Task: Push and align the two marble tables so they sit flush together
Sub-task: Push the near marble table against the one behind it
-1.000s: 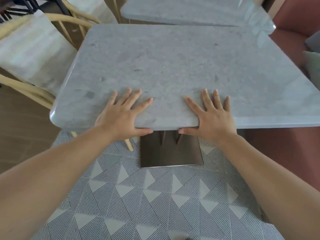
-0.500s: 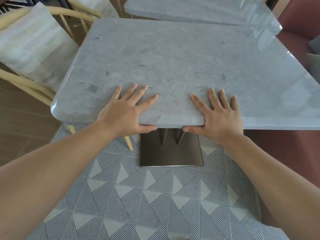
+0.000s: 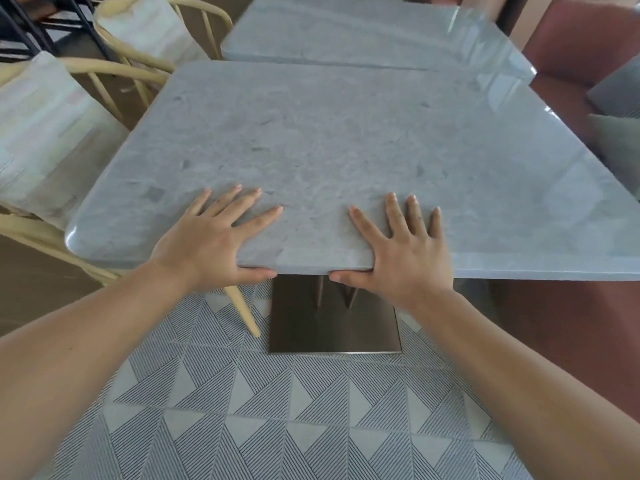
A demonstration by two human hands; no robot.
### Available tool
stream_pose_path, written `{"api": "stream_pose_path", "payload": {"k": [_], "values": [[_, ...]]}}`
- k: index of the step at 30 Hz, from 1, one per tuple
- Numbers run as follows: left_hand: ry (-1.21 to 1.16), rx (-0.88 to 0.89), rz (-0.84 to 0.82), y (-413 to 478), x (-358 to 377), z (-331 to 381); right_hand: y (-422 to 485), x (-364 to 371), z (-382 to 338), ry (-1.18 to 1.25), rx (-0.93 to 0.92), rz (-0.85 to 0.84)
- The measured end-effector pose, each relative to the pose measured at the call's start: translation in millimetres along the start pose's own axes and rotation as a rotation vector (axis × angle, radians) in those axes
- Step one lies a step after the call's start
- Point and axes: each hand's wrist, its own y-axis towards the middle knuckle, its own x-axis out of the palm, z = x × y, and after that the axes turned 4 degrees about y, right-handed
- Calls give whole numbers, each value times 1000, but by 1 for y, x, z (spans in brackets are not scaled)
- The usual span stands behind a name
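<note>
The near marble table (image 3: 329,140) fills the middle of the head view, grey with rounded corners. My left hand (image 3: 207,244) and my right hand (image 3: 405,251) both grip its near edge, fingers spread flat on top and thumbs hooked under the rim. The far marble table (image 3: 363,32) lies beyond it, shifted to the right. Their edges run close together along a thin dark seam; whether they touch I cannot tell. The near table's square metal base (image 3: 332,327) stands on the floor between my wrists.
Two pale wooden chairs with light cushions (image 3: 45,133) stand against the near table's left side, one leg reaching under its corner. A reddish bench (image 3: 581,46) with grey cushions runs along the right. Patterned triangle floor tiles (image 3: 277,410) lie underfoot.
The view has tilted up, showing more of the far table. The gap between the two tabletops has narrowed to a thin seam. Both hands keep the same grip on the near edge.
</note>
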Motion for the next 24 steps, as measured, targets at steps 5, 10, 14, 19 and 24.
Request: {"api": "stream_pose_path", "payload": {"k": [5, 10, 14, 19, 24], "values": [[-10, 12, 13, 4, 0, -11, 8, -2, -8, -7, 7, -7], [-6, 29, 33, 11, 9, -27, 16, -2, -16, -4, 20, -19], [-22, 44, 52, 18, 14, -38, 22, -3, -23, 10, 34, -21], [-20, 65, 50, 27, 19, -55, 30, -2, -31, 17, 42, -11], [-22, 79, 81, 27, 21, -55, 29, -3, -32, 8, 49, 7]]}}
